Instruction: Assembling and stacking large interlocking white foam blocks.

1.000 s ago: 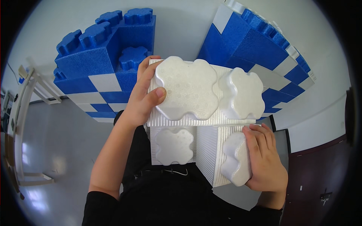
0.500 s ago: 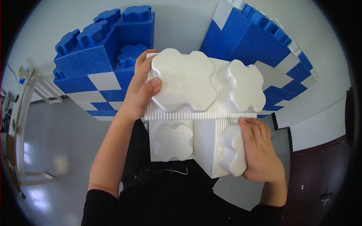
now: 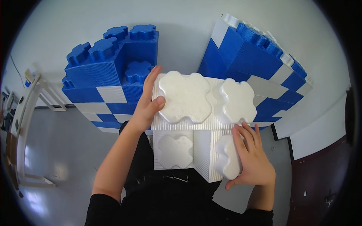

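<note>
In front of the torso, left hand (image 3: 145, 107) grasps the white block (image 3: 205, 103) at its left end: thumb on the near face beside the big left knob (image 3: 184, 98), fingers round the edge. Right hand (image 3: 254, 158) lies against the knob on the near-right white piece (image 3: 203, 156), fingers together, thumb stuck out on the near side; can't tell if it's actually gripping. Block spans left to right, second knob (image 3: 239, 101) at its right; ribbed near edge meets the near-right piece and the lower near-left piece (image 3: 174, 152), one knob each. Can't tell if they're joined. Far left: stepped blue/white block stack (image 3: 94, 75), blue knobs on top. Far right: second stack (image 3: 245, 62), also blue/white. Pale wall (image 3: 181, 19) behind both. Left edge: white table (image 3: 22, 105). Right near: dark red door (image 3: 316, 180) with a small white label-like patch (image 3: 305, 194), too small to read.
</note>
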Demonstrator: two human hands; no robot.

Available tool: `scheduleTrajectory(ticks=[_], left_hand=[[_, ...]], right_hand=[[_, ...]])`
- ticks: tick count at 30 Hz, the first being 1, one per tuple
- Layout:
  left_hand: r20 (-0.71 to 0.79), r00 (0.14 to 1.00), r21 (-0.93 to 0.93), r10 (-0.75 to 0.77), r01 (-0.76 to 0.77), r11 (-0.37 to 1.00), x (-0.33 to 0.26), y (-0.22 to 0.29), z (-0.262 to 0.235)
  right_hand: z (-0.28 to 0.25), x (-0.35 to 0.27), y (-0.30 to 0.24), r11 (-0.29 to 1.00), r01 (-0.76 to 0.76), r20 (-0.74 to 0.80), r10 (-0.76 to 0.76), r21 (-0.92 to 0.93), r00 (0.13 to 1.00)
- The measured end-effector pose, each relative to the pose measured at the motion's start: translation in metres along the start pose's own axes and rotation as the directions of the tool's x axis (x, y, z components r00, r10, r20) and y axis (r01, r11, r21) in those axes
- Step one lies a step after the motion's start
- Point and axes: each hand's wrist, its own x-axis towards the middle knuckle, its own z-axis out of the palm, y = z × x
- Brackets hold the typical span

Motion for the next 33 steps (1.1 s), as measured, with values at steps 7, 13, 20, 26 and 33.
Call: scheduleTrajectory(ticks=[7, 13, 20, 26, 33], left_hand=[[0.067, 0.985, -0.206, -0.159, 0.169, 0.964, -0.095, -0.068, 0.011], [0.1, 0.934, -0.355, -0.343, 0.355, 0.865, -0.167, -0.072, 0.038], [0.103, 0.91, -0.338, -0.403, 0.413, 0.846, -0.16, -0.063, 0.034], [0.049, 0.871, -0.381, -0.489, 0.469, 0.797, -0.142, -0.051, 0.034], [0.01, 0.882, -0.33, -0.471, 0.448, 0.831, -0.138, -0.057, 0.034]], right_hand=[[0.072, -0.051, 0.042, 0.724, 0.207, -0.498, 0.212, 0.658, 0.841], [0.197, -0.037, 0.076, 0.906, -0.402, -0.458, 0.303, -0.133, 0.836], [0.21, -0.023, 0.049, 0.927, -0.359, -0.47, 0.27, -0.111, 0.841], [0.198, 0.014, 0.055, 0.935, -0.334, -0.459, 0.247, -0.117, 0.853], [0.188, 0.018, 0.07, 0.952, -0.274, -0.47, 0.182, -0.135, 0.864]])
